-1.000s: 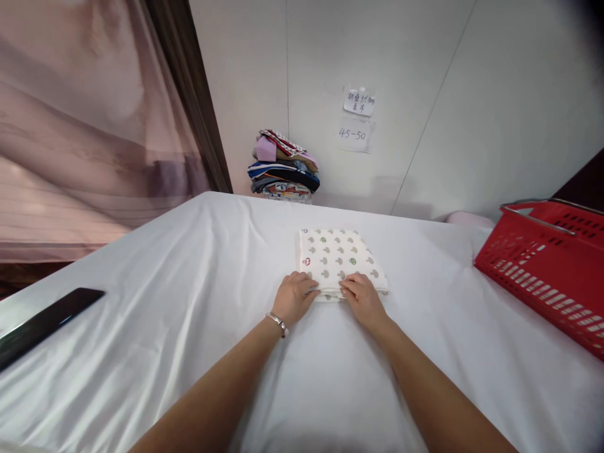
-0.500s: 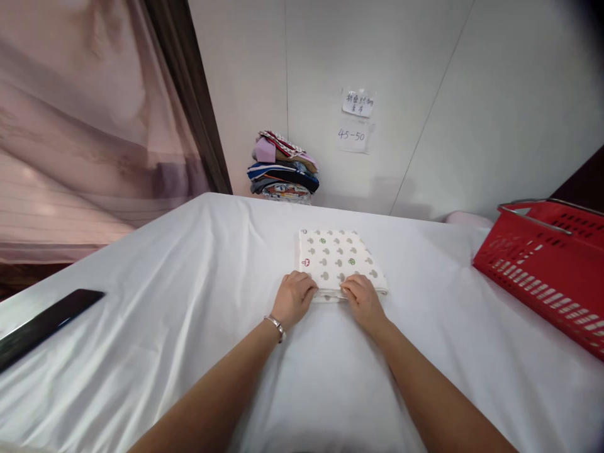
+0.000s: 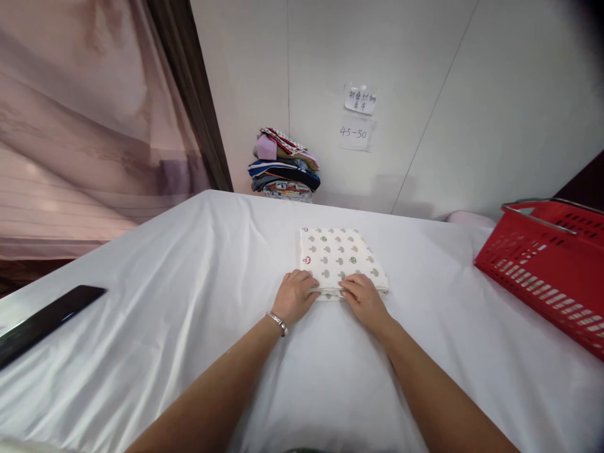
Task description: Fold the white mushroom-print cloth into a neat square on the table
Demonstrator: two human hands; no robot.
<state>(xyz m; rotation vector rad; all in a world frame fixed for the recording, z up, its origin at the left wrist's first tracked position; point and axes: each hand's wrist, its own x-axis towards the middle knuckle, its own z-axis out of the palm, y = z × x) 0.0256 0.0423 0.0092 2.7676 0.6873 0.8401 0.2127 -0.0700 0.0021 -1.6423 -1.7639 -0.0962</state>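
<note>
A folded white cloth (image 3: 337, 255) printed with grey, green and red mushrooms lies flat on the white-covered table (image 3: 226, 277). At its near left edge, my left hand (image 3: 296, 296), with a silver bracelet on the wrist, grips the layered fold between thumb and fingers. My right hand (image 3: 365, 301) pinches the same near edge a little further right. Both thumbs sit at the front of the fold with fingers on top. The fingertips partly hide the cloth's edge.
A red plastic basket (image 3: 547, 277) with a metal handle stands at the right. Behind the table's far edge rises a stack of folded fabrics (image 3: 284, 165). A dark flat object (image 3: 47, 321) lies at the left, near a pink curtain (image 3: 94, 126). Paper notes (image 3: 358, 116) hang on the wall.
Both hands keep hold of the cloth's near edge; the thumbs have shifted slightly lower along the fold. The cloth stays in place, and the view has moved slightly.
</note>
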